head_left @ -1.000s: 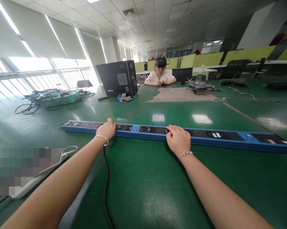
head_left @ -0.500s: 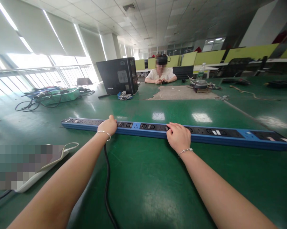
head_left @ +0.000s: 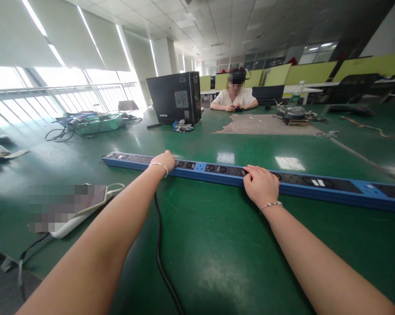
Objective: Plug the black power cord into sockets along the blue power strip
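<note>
A long blue power strip [head_left: 213,176] with black socket panels lies across the green table in front of me, its right end cut off by the picture edge. My left hand [head_left: 163,164] wraps over its left half. Farther right, my right hand [head_left: 261,186] grips the strip past its middle, thumb on the near side and fingers over the top. Below my left hand, a black cable [head_left: 160,245] runs toward me; where it attaches is hidden.
Left of my left arm lies a blurred flat device in a white case [head_left: 77,223]. Beyond the strip stand a black computer case [head_left: 171,100], gloves [head_left: 182,126] and a green basket [head_left: 99,124] of cables. Across the table sits a person [head_left: 233,98], hands together.
The view has swung left, so everything appears shifted right. Both hands keep their hold on the power strip, with no clear movement along it.
</note>
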`<state>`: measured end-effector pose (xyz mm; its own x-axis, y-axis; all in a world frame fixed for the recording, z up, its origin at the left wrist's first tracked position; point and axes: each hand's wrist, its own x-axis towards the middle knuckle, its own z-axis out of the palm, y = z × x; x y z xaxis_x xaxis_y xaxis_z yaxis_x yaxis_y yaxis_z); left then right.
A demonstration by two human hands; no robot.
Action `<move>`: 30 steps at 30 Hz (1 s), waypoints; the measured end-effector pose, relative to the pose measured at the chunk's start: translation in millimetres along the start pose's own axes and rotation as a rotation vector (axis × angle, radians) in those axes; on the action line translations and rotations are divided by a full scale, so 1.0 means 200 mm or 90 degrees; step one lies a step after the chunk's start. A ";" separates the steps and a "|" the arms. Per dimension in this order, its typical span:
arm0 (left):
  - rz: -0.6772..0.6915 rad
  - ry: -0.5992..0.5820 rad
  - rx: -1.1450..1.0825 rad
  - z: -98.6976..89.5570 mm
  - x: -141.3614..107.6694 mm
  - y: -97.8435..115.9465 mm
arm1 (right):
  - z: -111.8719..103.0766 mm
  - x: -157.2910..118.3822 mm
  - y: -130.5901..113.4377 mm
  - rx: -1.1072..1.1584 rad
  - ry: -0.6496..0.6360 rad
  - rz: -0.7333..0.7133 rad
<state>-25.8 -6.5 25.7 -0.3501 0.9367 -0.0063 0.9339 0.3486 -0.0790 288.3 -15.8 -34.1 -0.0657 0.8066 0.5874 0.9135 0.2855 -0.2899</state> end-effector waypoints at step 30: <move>-0.023 0.030 0.013 -0.05 -0.05 0.00 | 0.03 -0.01 0.00 0.023 0.028 0.006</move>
<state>-22.0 -16.5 36.7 -0.3800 0.9239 0.0438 0.9186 0.3826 -0.0989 287.3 -14.5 -39.5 -0.0383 0.7861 0.6169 0.8988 0.2969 -0.3226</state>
